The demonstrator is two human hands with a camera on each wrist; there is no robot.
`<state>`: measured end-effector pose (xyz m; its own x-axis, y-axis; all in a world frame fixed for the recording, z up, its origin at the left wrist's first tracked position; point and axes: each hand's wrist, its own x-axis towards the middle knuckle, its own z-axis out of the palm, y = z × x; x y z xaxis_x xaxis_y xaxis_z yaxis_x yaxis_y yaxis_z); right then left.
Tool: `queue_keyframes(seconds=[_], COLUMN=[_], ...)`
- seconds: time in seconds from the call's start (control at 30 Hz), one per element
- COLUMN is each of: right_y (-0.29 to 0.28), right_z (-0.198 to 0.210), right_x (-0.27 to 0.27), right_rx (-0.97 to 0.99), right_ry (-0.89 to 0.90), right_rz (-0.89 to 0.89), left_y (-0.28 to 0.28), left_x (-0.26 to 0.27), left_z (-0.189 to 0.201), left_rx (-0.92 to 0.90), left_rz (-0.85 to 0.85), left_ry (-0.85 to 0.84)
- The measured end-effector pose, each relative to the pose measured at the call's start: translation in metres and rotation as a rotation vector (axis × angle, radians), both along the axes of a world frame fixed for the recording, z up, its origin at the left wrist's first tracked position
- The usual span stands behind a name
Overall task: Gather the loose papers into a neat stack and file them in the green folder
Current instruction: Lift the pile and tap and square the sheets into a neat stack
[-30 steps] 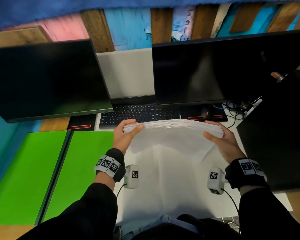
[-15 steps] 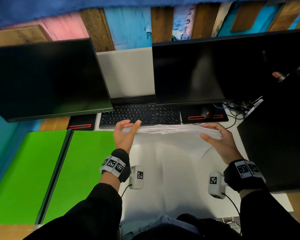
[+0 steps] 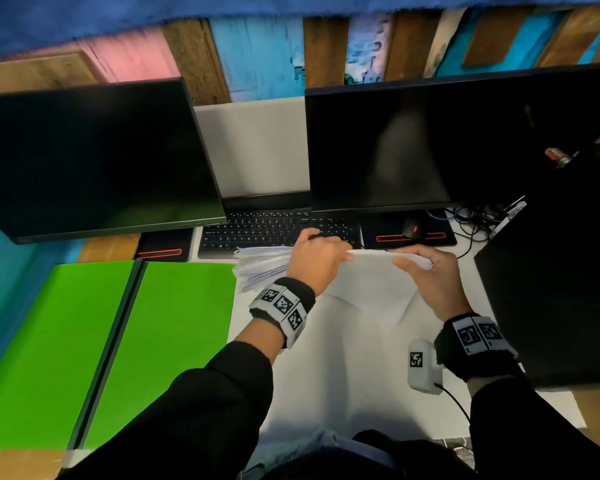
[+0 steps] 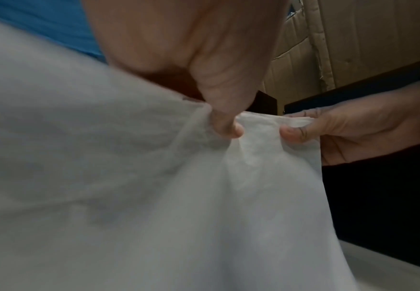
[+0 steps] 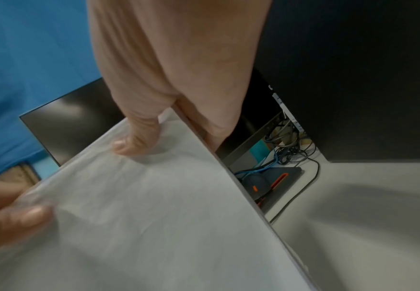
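The white paper stack (image 3: pixel 371 282) is held up over the white desk, in front of the keyboard. My left hand (image 3: pixel 326 252) pinches its top edge near the middle; in the left wrist view the thumb (image 4: pixel 225 126) presses into the paper stack (image 4: pixel 154 196). Left of that wrist, the sheet ends (image 3: pixel 260 268) fan out loosely. My right hand (image 3: pixel 414 266) grips the right end, thumb (image 5: pixel 134 141) on top of the paper stack (image 5: pixel 166 216) and fingers behind. The green folder (image 3: pixel 174 341) lies open flat at the left, its right leaf touching the fanned sheets.
Two dark monitors (image 3: pixel 94 161) (image 3: pixel 447 140) stand behind a black keyboard (image 3: pixel 257 230). A mouse on a black pad (image 3: pixel 413 230) and tangled cables (image 3: pixel 475 220) lie at back right. A tall black box (image 3: pixel 551 289) borders the right side.
My left hand slid right along the stack's top edge, close to my right hand. The stack's left end, now free, fans out toward the folder.
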<state>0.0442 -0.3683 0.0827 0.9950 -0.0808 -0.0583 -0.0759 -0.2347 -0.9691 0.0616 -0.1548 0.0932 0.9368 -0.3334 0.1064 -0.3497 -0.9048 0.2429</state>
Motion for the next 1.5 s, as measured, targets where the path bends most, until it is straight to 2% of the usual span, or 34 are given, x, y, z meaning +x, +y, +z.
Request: queue_keyframes(seconds=[0.2,0.3,0.37,0.47,0.5,0.57,0.67,0.73,0.8,0.87,0.97,1.03,1.17,1.3,1.4,1.5], right_y=[-0.013,-0.022,-0.022,-0.02,-0.02,-0.019,-0.014,-0.005,0.009,0.023,0.031,0.022,-0.015,-0.026,-0.01,0.01], right_z=[-0.005,-0.009,-0.004,0.008,0.011,0.006,-0.011,-0.004,0.017,0.045,0.07,0.071,0.049,0.039,0.041,0.054], right_x=[-0.003,-0.005,-0.005,-0.002,-0.002,-0.003,-0.004,0.003,0.009,0.01,0.011,0.012,0.011,0.008,0.005,0.004], right_rx=[0.0,0.042,0.093,0.176,0.192,0.168,0.022,-0.005,-0.032,-0.067,-0.103,-0.187,-0.323,-0.073,0.275,0.336], right_ry=[0.01,0.026,0.028,-0.033,-0.049,-0.014,0.122,0.164,0.056,-0.133,-0.295,-0.289,-0.192,-0.122,-0.086,-0.07], right_rz=[-0.11,-0.137,-0.153,-0.171,-0.155,-0.062,0.005,-0.057,0.027,0.151,0.144,0.13,0.087,0.007,-0.066,-0.046], left_y=[0.033,0.067,0.082,0.09,0.09,0.089,0.08,0.064,0.04,0.017,0.002,0.007,0.03,0.044,0.04,0.031], left_x=[-0.001,-0.004,-0.008,-0.012,-0.014,-0.013,-0.01,-0.005,-0.002,-0.002,-0.003,-0.003,0.0,-0.005,-0.01,-0.014], left_z=[-0.002,-0.001,0.005,0.017,0.018,0.017,0.011,0.016,0.028,0.043,0.059,0.066,0.07,0.068,0.063,0.058], left_rx=[-0.017,0.039,-0.088,-0.511,-0.58,-0.471,-0.051,0.124,0.123,-0.007,-0.199,-0.341,-0.661,-0.906,-1.117,-1.208], left_rz=[0.162,0.278,0.366,0.487,0.505,0.487,0.397,0.273,0.138,0.076,0.064,0.129,0.336,0.387,0.42,0.425], left_ry=[-0.09,-0.054,-0.032,0.032,0.061,0.186,0.397,0.401,0.346,0.263,0.115,0.104,0.195,0.258,0.25,0.254])
